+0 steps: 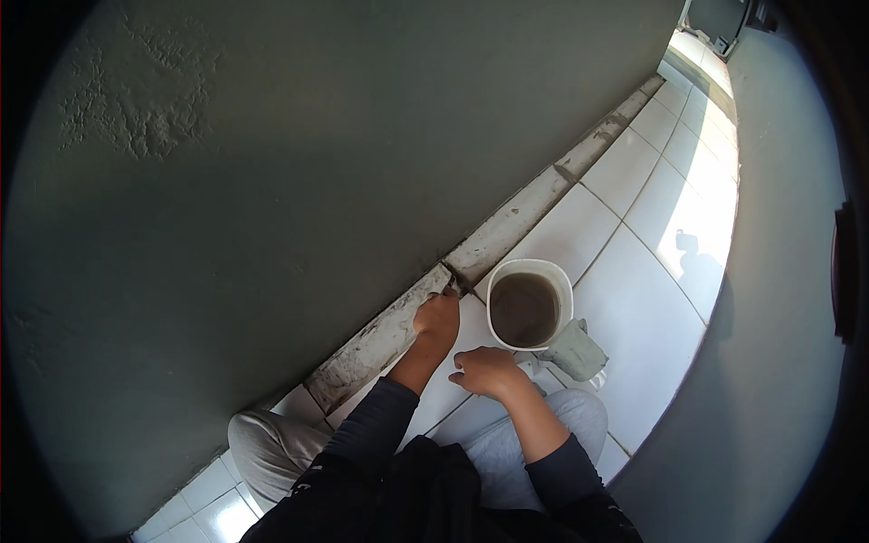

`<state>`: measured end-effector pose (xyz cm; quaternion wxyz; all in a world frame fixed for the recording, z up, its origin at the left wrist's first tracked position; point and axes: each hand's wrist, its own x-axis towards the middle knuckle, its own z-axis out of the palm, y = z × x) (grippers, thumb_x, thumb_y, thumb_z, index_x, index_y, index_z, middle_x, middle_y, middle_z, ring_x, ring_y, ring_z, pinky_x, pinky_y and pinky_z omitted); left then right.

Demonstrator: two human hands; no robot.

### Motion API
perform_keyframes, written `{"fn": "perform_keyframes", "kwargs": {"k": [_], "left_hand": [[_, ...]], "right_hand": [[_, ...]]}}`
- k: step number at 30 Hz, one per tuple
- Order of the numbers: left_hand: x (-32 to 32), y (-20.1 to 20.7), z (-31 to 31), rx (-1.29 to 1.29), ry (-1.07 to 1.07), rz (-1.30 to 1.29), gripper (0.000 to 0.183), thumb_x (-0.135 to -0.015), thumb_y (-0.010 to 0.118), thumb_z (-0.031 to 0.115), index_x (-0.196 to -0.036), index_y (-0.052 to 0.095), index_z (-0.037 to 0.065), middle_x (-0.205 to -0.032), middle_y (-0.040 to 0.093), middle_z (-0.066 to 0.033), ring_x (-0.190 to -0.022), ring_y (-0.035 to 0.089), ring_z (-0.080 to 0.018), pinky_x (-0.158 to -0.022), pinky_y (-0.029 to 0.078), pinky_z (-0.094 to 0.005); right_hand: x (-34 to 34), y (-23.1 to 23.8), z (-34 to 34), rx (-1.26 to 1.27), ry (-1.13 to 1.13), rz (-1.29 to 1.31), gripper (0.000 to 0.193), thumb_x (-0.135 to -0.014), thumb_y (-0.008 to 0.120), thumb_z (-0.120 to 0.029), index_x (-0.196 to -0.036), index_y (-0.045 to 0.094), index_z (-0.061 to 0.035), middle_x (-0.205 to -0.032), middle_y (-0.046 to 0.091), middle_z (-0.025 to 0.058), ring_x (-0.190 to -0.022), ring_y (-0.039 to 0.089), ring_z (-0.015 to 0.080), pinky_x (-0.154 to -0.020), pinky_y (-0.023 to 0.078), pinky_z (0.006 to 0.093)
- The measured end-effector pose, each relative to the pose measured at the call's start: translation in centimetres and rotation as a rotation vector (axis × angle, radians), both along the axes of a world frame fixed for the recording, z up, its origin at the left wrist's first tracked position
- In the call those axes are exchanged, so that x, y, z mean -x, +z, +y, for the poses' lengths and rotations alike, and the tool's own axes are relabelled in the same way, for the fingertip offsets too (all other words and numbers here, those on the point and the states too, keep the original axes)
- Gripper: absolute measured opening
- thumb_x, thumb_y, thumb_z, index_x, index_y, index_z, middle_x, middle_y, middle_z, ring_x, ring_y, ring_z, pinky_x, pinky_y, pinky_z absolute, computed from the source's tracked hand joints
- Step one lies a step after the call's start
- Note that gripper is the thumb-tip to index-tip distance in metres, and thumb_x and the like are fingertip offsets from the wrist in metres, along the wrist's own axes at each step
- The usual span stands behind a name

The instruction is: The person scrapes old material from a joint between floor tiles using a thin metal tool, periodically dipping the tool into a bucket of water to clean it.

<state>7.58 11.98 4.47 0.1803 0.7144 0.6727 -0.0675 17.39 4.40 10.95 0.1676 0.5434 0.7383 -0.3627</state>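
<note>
My left hand reaches down to the skirting along the foot of the wall. Its curled fingers touch the top end of a dirty white skirting tile, beside a dark joint; whatever they grip is hidden. My right hand is above the floor between my knees, fingers bent inward, and I cannot make out anything in them. Just beyond it stands a white tub holding murky brown water. A grey, stained cloth or sponge-like piece rests against the tub's near right side.
A grey-green wall with a rough, blistered patch rises on the left. White floor tiles run away to the upper right, partly sunlit. Another grey wall bounds the right side. More skirting tiles continue along the wall.
</note>
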Motion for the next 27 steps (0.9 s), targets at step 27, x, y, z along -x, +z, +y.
{"fn": "perform_keyframes", "kwargs": {"k": [27], "left_hand": [[-0.8,-0.2,0.0,-0.043,0.07,0.019,0.024,-0.083,0.049,0.008,-0.106,0.053,0.002,-0.092,0.06,-0.0222,-0.082,0.064,-0.0331,-0.065,0.055,-0.0383]], "right_hand": [[-0.2,-0.1,0.2,-0.046,0.003,0.035,0.036,-0.08,0.053,-0.041,-0.102,0.06,-0.0134,-0.091,0.064,0.0091,-0.089,0.061,0.0266,-0.075,0.046,0.0386]]}}
